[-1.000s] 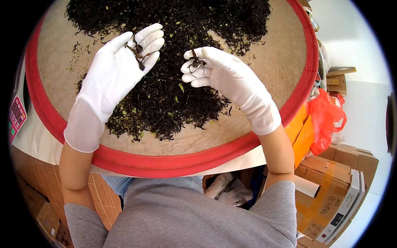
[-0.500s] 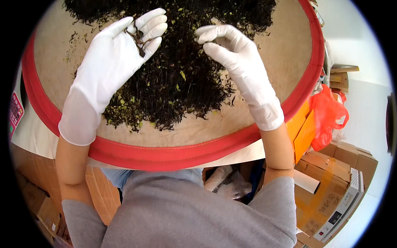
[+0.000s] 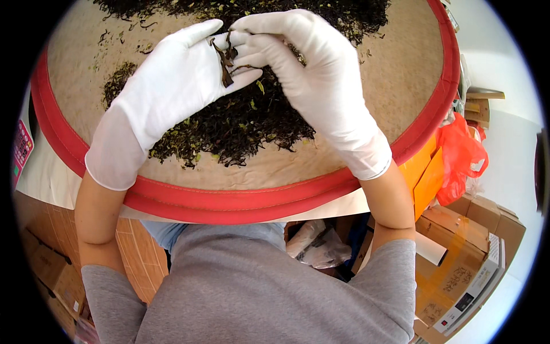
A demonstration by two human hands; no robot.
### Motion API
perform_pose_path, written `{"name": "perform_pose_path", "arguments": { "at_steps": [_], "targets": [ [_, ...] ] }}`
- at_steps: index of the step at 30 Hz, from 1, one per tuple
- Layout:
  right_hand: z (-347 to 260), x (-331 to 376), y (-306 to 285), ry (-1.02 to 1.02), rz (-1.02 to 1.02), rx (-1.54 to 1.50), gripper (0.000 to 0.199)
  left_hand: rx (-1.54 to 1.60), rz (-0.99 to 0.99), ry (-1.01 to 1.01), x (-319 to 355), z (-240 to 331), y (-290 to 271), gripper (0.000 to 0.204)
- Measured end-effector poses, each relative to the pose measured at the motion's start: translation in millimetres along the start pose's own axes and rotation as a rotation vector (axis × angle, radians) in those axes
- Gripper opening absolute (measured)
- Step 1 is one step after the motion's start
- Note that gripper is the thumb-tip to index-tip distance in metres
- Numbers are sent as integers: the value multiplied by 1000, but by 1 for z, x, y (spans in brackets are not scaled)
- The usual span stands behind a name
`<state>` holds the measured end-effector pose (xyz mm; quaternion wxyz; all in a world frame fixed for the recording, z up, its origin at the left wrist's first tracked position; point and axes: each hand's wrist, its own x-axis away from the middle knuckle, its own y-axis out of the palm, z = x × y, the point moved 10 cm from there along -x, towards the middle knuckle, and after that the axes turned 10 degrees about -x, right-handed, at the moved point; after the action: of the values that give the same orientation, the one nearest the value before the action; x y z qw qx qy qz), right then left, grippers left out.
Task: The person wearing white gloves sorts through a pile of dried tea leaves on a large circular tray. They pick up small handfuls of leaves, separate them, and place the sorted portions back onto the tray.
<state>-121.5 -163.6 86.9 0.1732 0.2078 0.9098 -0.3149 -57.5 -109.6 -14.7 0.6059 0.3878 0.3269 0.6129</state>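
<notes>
your white-gloved left hand [image 3: 177, 74] spread palm up, dark twisted leaves [image 3: 225, 69] across its fingers, your white-gloved right hand [image 3: 323, 74] curled close beside them, whether pinching you cannot tell, dark loose leaf pile [image 3: 246, 129] below on round red-rimmed beige cloth tray [image 3: 246, 200]

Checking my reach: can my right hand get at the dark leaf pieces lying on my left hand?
Yes, most likely: the right hand has its fingers close to the dark leaf pieces on the open left hand, and nothing visible blocks the way.
</notes>
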Motion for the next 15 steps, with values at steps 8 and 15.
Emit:
{"name": "perform_pose_path", "arguments": {
  "at_steps": [8, 15],
  "targets": [
    [39, 14, -11, 463, 112, -566, 26, -79, 62, 7, -2, 4, -6, 44],
    [55, 15, -21, 487, 145, -564, 29, -54, 141, 45, 0, 11, -9, 51]
  ]
}}
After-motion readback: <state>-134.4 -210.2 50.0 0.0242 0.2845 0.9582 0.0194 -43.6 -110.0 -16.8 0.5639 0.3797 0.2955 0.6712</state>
